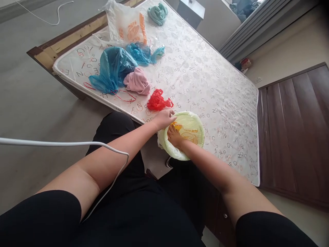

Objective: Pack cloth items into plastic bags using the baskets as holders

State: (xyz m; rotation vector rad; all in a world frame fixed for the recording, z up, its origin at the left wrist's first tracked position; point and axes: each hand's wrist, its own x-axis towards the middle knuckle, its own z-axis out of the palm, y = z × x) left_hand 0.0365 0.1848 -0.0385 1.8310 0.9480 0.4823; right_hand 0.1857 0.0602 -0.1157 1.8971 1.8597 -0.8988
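A round pale yellow-green bin (pixel 203 132) is in front of me by the mattress edge. A translucent plastic bag (pixel 191 139) with orange print lines it, folded over the rim. At the far left side of the rim, my left hand (pixel 164 119) is closed with its fingers curled on the lined edge. My right hand (pixel 175 136) reaches inside the bin, fingers apart, against the bag at the inner left wall. Just beyond my left hand lies a crumpled red plastic bag (pixel 157 100).
On the letter-printed mattress (pixel 190 92) lie a pink cloth (pixel 137 81), blue plastic bags (pixel 113 67), a white bag (pixel 123 25) with orange print and a teal cloth (pixel 158 14). A white cable (pixel 64 142) crosses my left arm. A dark wooden panel (pixel 295 133) stands right.
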